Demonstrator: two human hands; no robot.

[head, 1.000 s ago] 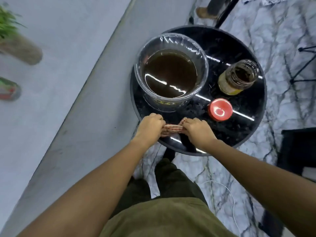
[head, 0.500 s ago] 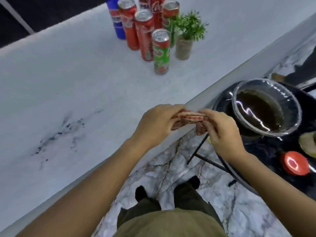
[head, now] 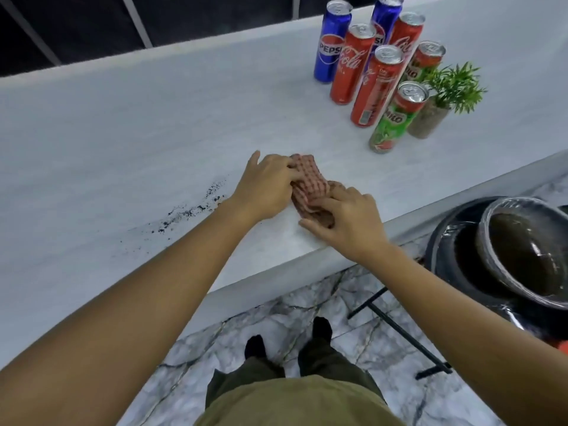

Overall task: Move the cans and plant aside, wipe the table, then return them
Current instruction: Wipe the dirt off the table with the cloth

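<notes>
Under both hands [head: 267,189] [head: 344,222], cloth [head: 309,179] partly hidden on table [head: 123,133].

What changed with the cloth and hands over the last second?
Both hands, left hand and right hand, carried the checkered cloth from the round black side table over to the white table and pressed it down just right of the dark crumbs. Both kept their grip on it throughout. The cans and plant stand grouped as half a second ago.

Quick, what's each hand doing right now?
Left hand: fingers closed on the checked cloth, on the table.
Right hand: pressing on the same cloth, fingers curled over it.
</notes>
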